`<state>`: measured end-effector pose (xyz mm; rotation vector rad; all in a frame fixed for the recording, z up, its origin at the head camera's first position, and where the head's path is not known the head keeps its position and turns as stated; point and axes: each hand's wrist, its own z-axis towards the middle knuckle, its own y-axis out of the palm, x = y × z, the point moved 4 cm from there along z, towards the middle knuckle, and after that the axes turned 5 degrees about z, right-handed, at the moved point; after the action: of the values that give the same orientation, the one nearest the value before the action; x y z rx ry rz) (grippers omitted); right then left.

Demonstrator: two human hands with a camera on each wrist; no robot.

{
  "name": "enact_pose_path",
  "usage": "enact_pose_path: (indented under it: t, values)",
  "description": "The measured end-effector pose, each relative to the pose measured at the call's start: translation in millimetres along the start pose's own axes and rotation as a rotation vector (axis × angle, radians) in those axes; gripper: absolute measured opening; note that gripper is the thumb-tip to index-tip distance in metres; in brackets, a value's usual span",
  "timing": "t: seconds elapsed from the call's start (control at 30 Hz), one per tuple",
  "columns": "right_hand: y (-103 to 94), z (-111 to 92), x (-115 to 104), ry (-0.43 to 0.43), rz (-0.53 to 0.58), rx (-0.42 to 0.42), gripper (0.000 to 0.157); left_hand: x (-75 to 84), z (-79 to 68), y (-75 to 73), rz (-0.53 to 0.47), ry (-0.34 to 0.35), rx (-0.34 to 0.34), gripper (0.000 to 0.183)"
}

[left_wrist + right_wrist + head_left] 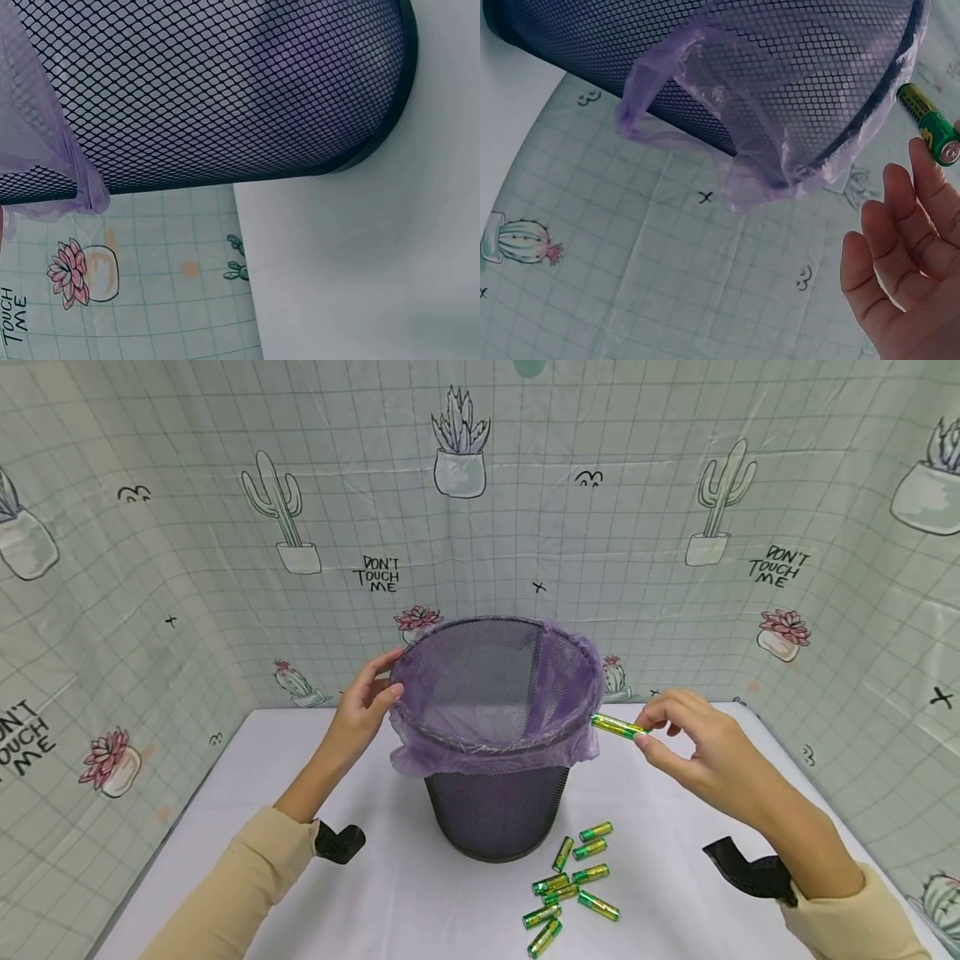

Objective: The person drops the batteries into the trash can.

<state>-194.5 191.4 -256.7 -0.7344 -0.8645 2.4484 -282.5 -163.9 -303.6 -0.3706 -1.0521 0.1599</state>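
A black mesh wastebasket [498, 818] stands upright, with a thin purple bag [480, 760] lining it and folded over its rim. My left hand [365, 703] holds the rim on the left, thumb on the near side; some fingertips are hidden behind it. Between thumb and fingers of my right hand [697, 747] is a green and gold battery [618, 727], its far end close to the bag at the rim's right side. In the right wrist view the battery [928, 124] slants beside the bag; whether they touch I cannot tell.
Several more green and gold batteries [591, 873] lie scattered on the white tabletop [375, 893], in front of the basket and to its right. A grid-patterned curtain [337, 527] with cactus drawings surrounds the table at the back and sides.
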Motion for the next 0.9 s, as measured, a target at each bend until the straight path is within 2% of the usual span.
enact_pose_path:
  t: [0.23, 0.47, 0.9]
  values:
    - [8.3, 21, -5, 0.015, -0.031, -0.055, 0.016, -1.0, -1.0, 0.0, 0.016, -0.005, 0.002, 0.052]
    - [18.1, 34, -7, 0.017, -0.070, -0.113, 0.008, 0.3, -0.3, 0.9, 0.015, -0.003, 0.009, 0.052]
    - [25.7, 43, -9, -0.014, -0.077, -0.099, 0.008, 1.4, -0.9, 0.9, -0.002, -0.028, -0.004, 0.052]
